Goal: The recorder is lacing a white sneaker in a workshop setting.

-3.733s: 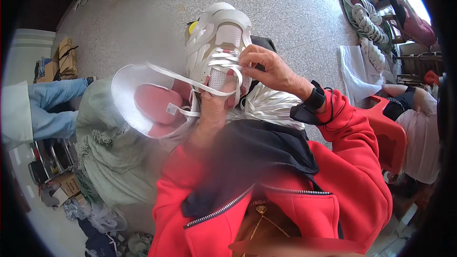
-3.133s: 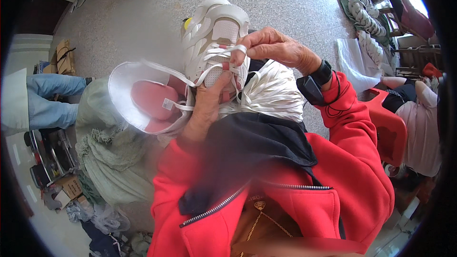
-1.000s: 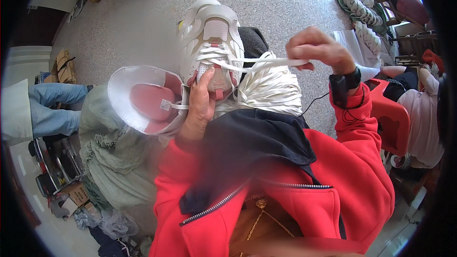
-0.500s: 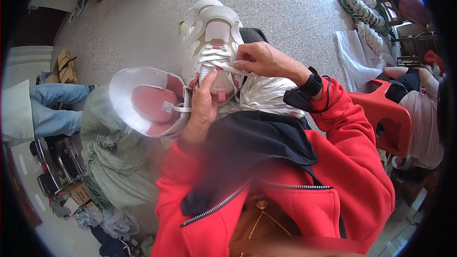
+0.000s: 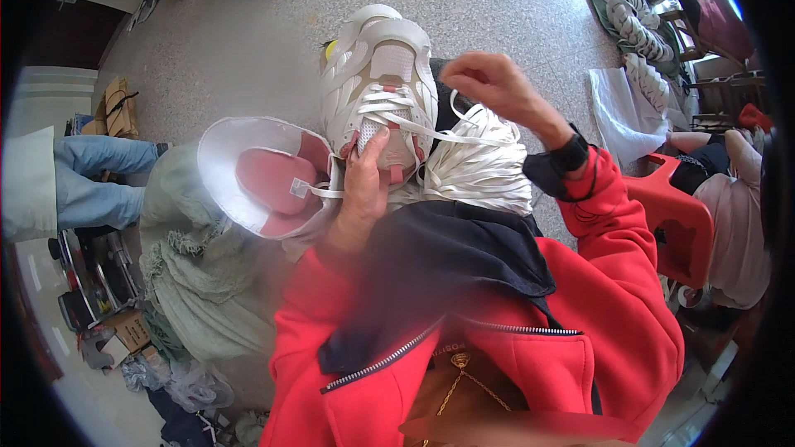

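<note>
A white and beige sneaker (image 5: 402, 62) with pink trim lies in front of me, toe pointing away, laces crossed over its tongue. My left hand (image 5: 364, 174) grips its near end, thumb pressed on the tongue. From its eyelets a white shoelace (image 5: 476, 140) stretches right, over a thick bundle of white laces (image 5: 480, 170) on my lap. Above that bundle, off the shoe, my right hand (image 5: 489, 83) has its fingers curled together. A loop of lace rises close under the fingertips, but blur hides what they hold. Left of the shoe rests a white shoe upper (image 5: 217, 170) with pink lining.
Greenish cloth (image 5: 195, 294) is heaped on my left. A red plastic stool (image 5: 683, 215) stands at right, beside a seated person (image 5: 729, 199). Several white shoes (image 5: 638, 29) lie on green cloth at the far right, near a white sheet (image 5: 617, 108). Someone in jeans (image 5: 103, 182) is at left.
My right hand has moved from the sneaker's eyelets up and to the right. The shoelace now stretches across the lace bundle. The left hand keeps its grip on the sneaker.
</note>
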`<state>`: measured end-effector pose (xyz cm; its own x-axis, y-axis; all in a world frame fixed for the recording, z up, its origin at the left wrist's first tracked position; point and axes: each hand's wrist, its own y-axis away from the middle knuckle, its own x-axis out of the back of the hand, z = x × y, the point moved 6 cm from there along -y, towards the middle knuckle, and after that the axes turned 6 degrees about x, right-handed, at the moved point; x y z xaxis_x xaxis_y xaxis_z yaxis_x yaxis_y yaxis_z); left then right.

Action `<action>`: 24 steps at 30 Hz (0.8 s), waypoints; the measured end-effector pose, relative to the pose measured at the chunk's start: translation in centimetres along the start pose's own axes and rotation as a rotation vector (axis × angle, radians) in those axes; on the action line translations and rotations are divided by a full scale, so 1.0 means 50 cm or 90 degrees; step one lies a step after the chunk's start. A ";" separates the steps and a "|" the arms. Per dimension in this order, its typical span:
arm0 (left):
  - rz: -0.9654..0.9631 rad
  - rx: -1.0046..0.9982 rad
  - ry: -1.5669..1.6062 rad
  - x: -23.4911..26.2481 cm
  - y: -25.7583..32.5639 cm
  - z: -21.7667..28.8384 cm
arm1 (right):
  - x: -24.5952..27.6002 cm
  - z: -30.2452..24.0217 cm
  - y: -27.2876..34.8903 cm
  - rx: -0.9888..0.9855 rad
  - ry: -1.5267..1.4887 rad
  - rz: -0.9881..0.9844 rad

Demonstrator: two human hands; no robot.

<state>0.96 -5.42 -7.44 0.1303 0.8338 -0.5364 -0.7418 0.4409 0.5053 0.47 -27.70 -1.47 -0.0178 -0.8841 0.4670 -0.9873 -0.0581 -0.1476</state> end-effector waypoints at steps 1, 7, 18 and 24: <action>0.000 -0.003 0.001 0.001 -0.001 0.001 | -0.019 -0.036 -0.026 0.097 0.001 0.007; -0.014 0.012 0.021 0.000 -0.003 -0.009 | -0.124 -0.113 -0.129 0.320 0.151 -0.090; -0.015 0.004 0.003 0.019 -0.031 -0.031 | -0.171 -0.099 -0.174 0.212 0.280 -0.243; -0.026 0.024 0.018 0.029 -0.021 -0.026 | -0.101 -0.055 -0.135 -0.123 -0.156 -0.227</action>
<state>1.08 -5.12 -9.59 0.1404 0.8053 -0.5760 -0.7112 0.4867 0.5073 6.79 -21.59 -0.44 0.3418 -0.9095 0.2367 -0.9369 -0.3103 0.1609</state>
